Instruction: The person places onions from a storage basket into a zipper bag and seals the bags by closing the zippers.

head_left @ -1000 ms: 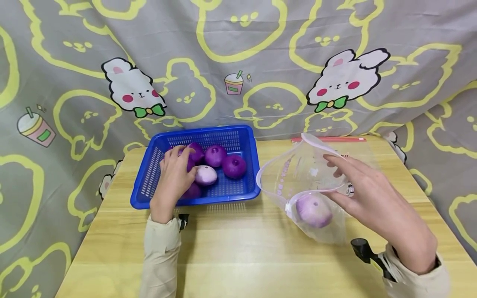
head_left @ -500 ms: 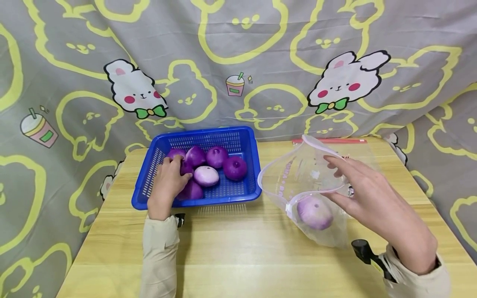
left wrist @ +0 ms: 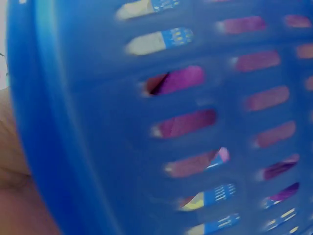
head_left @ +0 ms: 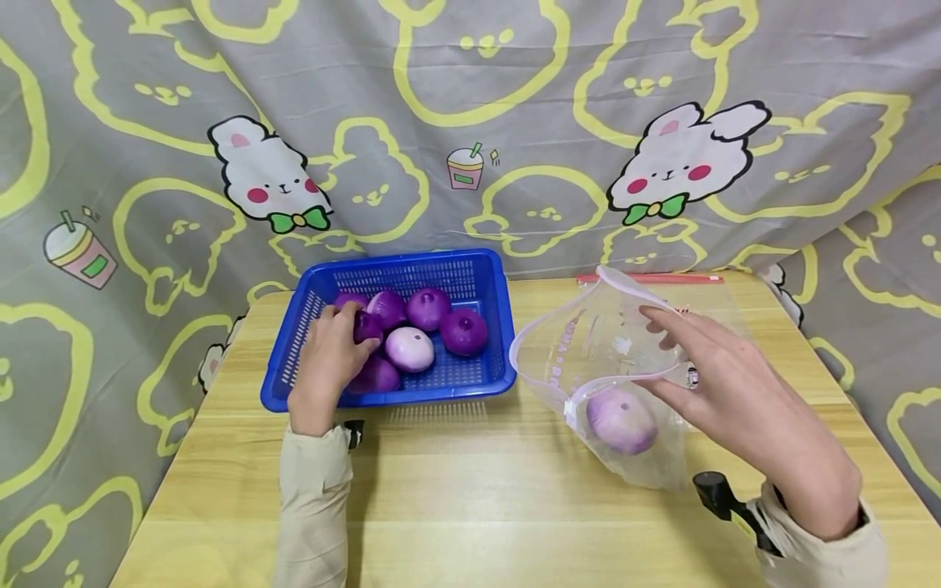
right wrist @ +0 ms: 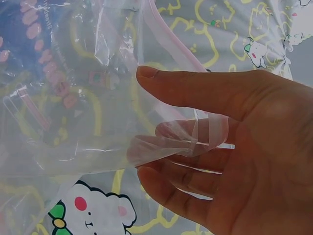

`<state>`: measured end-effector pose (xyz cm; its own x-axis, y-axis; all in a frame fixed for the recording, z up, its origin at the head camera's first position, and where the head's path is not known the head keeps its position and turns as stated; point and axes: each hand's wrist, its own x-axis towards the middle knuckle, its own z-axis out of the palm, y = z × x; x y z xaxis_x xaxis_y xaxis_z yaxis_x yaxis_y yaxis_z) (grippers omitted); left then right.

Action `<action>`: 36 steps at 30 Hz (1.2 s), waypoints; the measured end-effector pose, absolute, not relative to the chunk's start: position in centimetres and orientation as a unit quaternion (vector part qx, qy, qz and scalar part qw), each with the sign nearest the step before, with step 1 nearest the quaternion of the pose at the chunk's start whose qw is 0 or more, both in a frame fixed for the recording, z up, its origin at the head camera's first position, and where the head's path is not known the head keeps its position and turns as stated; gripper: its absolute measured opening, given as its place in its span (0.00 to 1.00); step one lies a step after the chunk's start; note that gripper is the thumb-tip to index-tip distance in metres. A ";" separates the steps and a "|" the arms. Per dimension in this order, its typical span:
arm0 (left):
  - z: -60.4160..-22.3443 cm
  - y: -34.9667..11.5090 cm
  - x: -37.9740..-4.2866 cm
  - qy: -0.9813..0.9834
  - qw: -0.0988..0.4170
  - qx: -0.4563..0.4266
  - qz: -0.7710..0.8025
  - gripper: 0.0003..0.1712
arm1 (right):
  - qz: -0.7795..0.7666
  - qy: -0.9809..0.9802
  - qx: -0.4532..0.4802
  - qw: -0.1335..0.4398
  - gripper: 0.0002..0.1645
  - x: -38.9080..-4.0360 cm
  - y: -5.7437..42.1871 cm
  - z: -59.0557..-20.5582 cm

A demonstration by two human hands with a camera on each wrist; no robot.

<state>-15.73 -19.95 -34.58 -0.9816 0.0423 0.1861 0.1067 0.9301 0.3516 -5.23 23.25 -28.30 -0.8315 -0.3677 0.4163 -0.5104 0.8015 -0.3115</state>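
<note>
My left hand [head_left: 327,351] reaches into the blue plastic basket [head_left: 501,327], its fingers and thumb around a purple onion [head_left: 367,326] at the left. Several other onions lie close by, among them a pale one [head_left: 410,349] right of the thumb. In the left wrist view, the slotted basket wall [left wrist: 112,127] covers most of the hand. My right hand [head_left: 735,380] spreads the mouth of a clear zip bag [head_left: 547,347] with thumb and fingers apart. In the right wrist view, some fingers [right wrist: 181,132] show through the plastic. One onion [head_left: 622,420] sits inside the bag.
Another clear bag with a red zip strip [head_left: 662,278] lies flat on the wooden table [head_left: 470,498] behind the held bag. A patterned grey curtain [head_left: 367,90] hangs along the table's back and sides.
My left hand has shifted slightly left, off the pale onion, and closed around the purple onion beside it. The pale onion has turned a little. My right hand keeps the bag spread.
</note>
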 end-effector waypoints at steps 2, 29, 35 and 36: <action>-34.4 -19.8 -15.6 -0.978 0.091 -0.037 -0.183 0.32 | 0.209 -0.933 0.236 0.171 0.50 -5.2 23.2 -28.3; -32.2 -17.9 -14.1 -0.958 0.186 -0.074 -0.205 0.33 | 0.208 -0.930 0.246 0.179 0.51 -5.3 23.2 -28.4; -31.6 -17.6 -13.6 -0.953 0.206 -0.083 -0.205 0.32 | 0.210 -0.931 0.242 0.173 0.51 -5.3 23.2 -28.4; -31.4 -17.6 -13.6 -0.952 0.208 -0.085 -0.206 0.33 | 0.210 -0.931 0.242 0.172 0.51 -5.3 23.2 -28.4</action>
<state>-13.56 -17.56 -31.45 -0.8990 0.0755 0.4314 0.2472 0.9006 0.3576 -5.34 23.16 -28.39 -0.8238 -0.3784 0.4222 -0.5231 0.7944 -0.3087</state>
